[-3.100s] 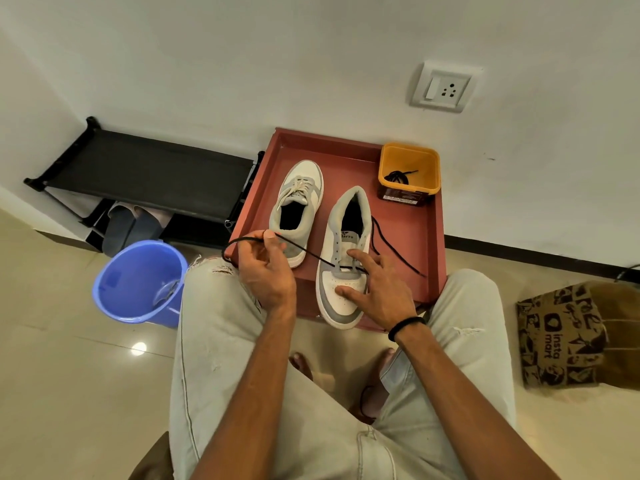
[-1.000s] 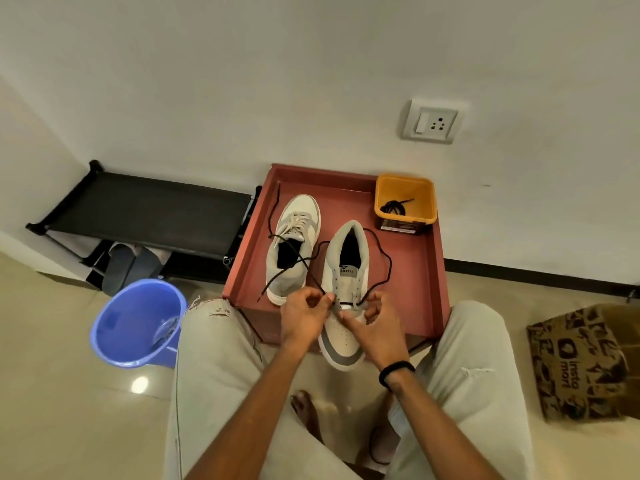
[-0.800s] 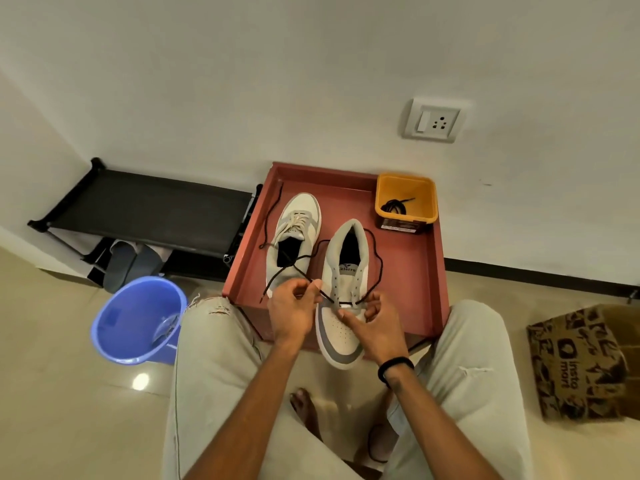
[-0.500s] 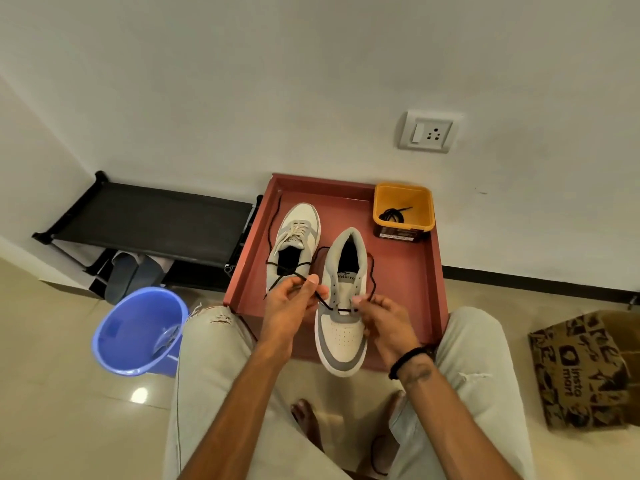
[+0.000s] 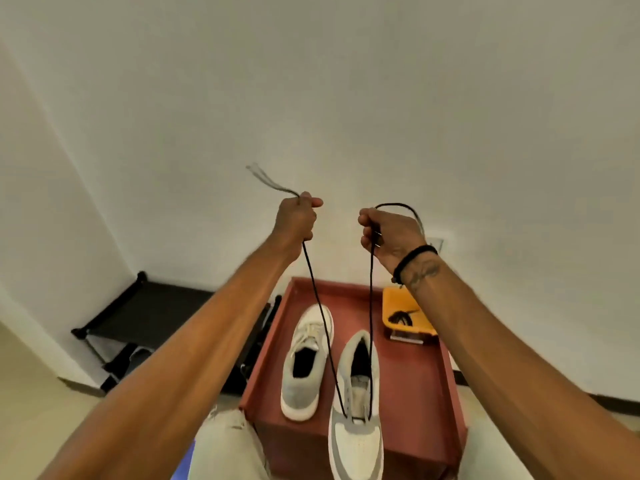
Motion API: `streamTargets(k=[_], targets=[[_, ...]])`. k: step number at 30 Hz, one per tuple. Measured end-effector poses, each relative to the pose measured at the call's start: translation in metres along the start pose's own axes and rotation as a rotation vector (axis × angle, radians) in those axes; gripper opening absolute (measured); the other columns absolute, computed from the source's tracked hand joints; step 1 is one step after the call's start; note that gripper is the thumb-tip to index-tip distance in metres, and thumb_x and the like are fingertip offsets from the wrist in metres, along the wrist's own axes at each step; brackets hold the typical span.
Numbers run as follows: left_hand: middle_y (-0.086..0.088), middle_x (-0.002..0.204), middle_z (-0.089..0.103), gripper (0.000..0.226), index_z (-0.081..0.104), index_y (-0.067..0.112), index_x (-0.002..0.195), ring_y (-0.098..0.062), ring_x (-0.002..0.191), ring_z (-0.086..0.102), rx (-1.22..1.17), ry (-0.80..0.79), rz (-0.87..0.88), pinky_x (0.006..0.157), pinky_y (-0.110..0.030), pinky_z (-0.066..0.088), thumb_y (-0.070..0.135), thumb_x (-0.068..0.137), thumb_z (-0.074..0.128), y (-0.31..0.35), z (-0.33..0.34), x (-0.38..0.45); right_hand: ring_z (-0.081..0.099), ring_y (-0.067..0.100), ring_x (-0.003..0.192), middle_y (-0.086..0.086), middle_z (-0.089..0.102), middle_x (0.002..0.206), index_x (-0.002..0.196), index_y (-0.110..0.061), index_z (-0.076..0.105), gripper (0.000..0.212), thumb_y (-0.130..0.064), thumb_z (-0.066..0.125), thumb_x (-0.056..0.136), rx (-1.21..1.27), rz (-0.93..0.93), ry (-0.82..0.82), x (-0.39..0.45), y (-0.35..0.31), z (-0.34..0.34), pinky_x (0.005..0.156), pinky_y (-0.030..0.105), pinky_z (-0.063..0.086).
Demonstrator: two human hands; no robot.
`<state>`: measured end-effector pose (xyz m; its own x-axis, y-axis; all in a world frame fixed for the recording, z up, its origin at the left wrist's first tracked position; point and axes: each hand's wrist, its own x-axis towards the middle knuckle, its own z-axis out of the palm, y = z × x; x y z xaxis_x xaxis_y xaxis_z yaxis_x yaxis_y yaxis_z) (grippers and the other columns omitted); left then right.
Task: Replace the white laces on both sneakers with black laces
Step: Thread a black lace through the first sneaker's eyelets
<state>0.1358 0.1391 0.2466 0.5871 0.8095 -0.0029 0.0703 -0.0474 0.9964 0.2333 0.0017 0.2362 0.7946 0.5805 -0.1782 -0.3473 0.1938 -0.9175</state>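
Left hand and right hand each grip one taut black lace end above the sneaker.

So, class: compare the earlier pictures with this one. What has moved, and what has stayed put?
Both hands rose from the near sneaker to head height, left hand and right hand each keeping its grip on one end of the black lace, pulling both strands up taut from the lowest eyelets. Both sneakers, the red tray and the orange bin stayed where they were.
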Motion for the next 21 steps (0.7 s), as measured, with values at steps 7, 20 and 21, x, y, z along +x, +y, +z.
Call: streamTargets(k=[7,20,21], targets=[[0.002,0.069,0.048,0.039,0.065,0.016,0.099,-0.014,0.058,0.041,0.143,-0.015,0.259,0.052,-0.026,0.032,0.032,0.113,0.032,0.094,0.004,0.018,0.058,0.013,0.064,0.009,0.071,0.08,0.091,-0.001,0.071,0.012,-0.005,0.062,0.098,-0.073,-0.157,0.024,0.01,-0.086,0.048,0.062,0.028,0.054],[-0.008,0.128,0.072,0.032,0.076,0.015,0.12,-0.026,0.122,0.064,0.317,0.196,0.366,0.102,-0.034,0.05,0.031,0.106,0.053,0.064,0.005,0.02,0.067,0.015,0.063,0.012,0.075,0.085,0.102,-0.008,0.07,0.015,-0.002,0.057,0.097,-0.657,-0.425,-0.022,-0.005,-0.051,0.022,0.06,0.028,0.058],[-0.01,0.128,0.071,0.033,0.075,0.015,0.122,-0.03,0.122,0.063,0.325,0.255,0.317,0.103,-0.037,0.051,0.033,0.104,0.054,0.051,0.001,0.024,0.068,0.017,0.063,0.014,0.075,0.086,0.101,-0.008,0.068,0.014,-0.001,0.057,0.096,-0.688,-0.37,-0.007,-0.002,-0.032,0.012,0.061,0.03,0.057]])
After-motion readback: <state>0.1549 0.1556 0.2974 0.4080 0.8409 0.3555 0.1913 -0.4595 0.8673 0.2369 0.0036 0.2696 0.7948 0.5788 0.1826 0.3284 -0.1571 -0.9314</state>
